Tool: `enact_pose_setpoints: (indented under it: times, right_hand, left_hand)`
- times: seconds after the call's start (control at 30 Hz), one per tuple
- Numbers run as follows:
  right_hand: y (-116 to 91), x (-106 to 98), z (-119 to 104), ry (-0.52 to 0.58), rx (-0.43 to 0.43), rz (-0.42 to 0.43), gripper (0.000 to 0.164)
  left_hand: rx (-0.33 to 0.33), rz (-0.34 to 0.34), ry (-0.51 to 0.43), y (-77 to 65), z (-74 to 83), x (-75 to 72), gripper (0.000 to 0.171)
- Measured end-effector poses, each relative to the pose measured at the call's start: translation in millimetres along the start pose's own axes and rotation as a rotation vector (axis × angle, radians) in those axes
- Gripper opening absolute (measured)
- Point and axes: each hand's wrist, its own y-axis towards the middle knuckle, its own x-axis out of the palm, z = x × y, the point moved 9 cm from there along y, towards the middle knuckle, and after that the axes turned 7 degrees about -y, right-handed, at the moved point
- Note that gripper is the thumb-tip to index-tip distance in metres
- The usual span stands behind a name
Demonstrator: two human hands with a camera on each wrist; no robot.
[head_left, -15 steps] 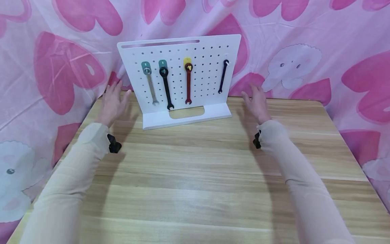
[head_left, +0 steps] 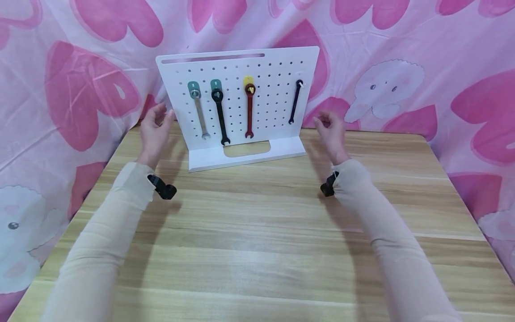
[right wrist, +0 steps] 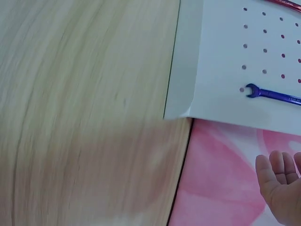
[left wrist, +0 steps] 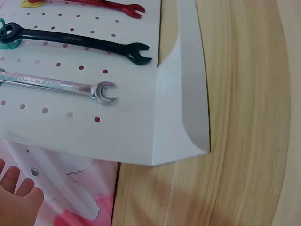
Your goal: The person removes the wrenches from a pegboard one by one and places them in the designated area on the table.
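Observation:
A white pegboard stand [head_left: 273, 103] rises from the table with wrenches hung on it: a silver wrench [head_left: 200, 114], a black wrench [head_left: 220, 117], a red wrench [head_left: 250, 114] and a dark blue-purple wrench [right wrist: 277, 96]. Beside the board's left edge is my left hand [head_left: 153, 134], its fingers loosely bent and nothing in them. The left wrist view catches its fingers [left wrist: 19, 200] apart from the board. My right hand [head_left: 333, 136] hovers off the right edge, fingers lightly bent and holding nothing; the right wrist view has it [right wrist: 282, 193] below the board's edge.
Wood-grain table top [head_left: 249, 223] stretches in front of the stand. A pink curtain [head_left: 386, 36] with hearts and cartoon animals hangs behind and along both sides. Teal and yellow tags [head_left: 248, 80] mark some hooks.
Both hands have turned inward and moved closer to the board's side edges. Their fingers were straighter before and are now more bent. The board and wrenches stay put.

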Motion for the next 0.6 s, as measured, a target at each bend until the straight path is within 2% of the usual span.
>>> enact_pose_setpoints:
  times: [0.23, 0.33, 0.6]
  right_hand:
    - [0.1, 12.1, 0.1, 0.184, 0.056, 0.010, 0.033]
    - [-0.1, 18.3, 0.2, 0.249, 0.073, 0.016, 0.033]
    - [0.7, 30.0, -1.8, 0.336, 0.087, 0.019, 0.036]
  left_hand:
    - [-0.052, 0.063, -0.135, 3.6, -6.1, 2.5, 0.047]
    - [-0.051, 0.077, -0.148, 5.6, -8.0, 5.0, 0.044]
    - [-0.010, 0.133, -0.220, 6.1, -8.2, 9.6, 0.032]
